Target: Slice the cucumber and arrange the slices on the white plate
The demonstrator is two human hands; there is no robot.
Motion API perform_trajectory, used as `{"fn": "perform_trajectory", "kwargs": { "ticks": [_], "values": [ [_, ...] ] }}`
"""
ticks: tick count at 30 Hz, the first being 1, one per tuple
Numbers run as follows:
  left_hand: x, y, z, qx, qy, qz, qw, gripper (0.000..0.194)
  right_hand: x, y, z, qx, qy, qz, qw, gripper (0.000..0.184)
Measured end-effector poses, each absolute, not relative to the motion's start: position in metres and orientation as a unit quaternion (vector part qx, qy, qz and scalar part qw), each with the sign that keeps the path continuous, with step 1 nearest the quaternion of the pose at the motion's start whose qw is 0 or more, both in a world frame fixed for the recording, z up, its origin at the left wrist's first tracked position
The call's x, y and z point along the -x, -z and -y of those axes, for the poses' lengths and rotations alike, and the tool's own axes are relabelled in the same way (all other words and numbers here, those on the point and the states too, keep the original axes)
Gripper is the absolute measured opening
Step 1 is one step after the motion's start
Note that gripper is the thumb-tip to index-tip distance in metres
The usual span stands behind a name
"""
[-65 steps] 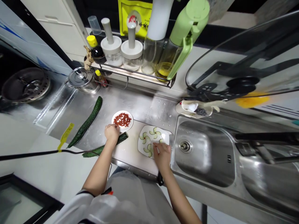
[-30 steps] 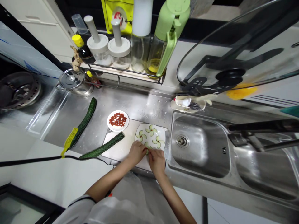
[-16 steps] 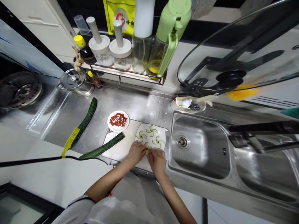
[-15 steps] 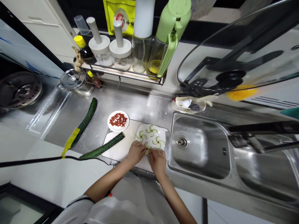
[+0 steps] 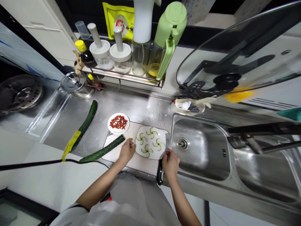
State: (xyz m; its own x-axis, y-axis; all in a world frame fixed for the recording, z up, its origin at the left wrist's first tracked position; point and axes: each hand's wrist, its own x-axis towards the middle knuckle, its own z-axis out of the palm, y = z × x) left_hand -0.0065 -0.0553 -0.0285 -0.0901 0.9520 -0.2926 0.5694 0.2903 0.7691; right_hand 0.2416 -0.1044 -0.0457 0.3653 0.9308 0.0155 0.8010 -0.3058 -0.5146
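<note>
Well beyond square plate (image 5: 150, 142): yellow pouch (image 5: 119, 22), lettering (image 5: 129, 29) apparently Chinese.

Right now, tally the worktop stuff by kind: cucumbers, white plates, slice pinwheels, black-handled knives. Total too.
Cucumbers: 2
White plates: 2
Slice pinwheels: 4
Black-handled knife: 1
Total: 9

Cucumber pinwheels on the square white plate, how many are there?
4, all on the square white plate: a left pinwheel, a far pinwheel, a right pinwheel and a near pinwheel. None looks hidden.
</note>
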Motion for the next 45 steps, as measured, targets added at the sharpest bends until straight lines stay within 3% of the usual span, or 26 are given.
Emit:
{"fn": "perform_trajectory", "kwargs": {
  "ticks": [6,15,21,39,45],
  "values": [
    [-0.002,0.033,0.053,-0.533,-0.202,-0.676,0.468,0.024,-0.238,0.053,0.102,0.801,-0.151,0.532,0.229,0.035],
    [-0.006,0.04,0.054,-0.421,-0.264,-0.639,0.587,0.031,-0.238,0.05,0.093,0.816,-0.229,0.495,0.189,0.045],
    [-0.004,0.033,0.053,-0.392,-0.296,-0.636,0.595,0.03,-0.237,0.044,0.091,0.802,-0.263,0.497,0.202,0.045],
    [0.026,-0.017,0.059,-0.344,-0.362,-0.588,0.636,0.043,-0.213,-0.001,0.086,0.691,-0.482,0.328,0.426,0.025],
    [0.032,-0.039,0.055,-0.347,-0.384,-0.572,0.636,0.042,-0.196,-0.03,0.082,0.588,-0.611,0.206,0.489,0.043]
  ]
}}
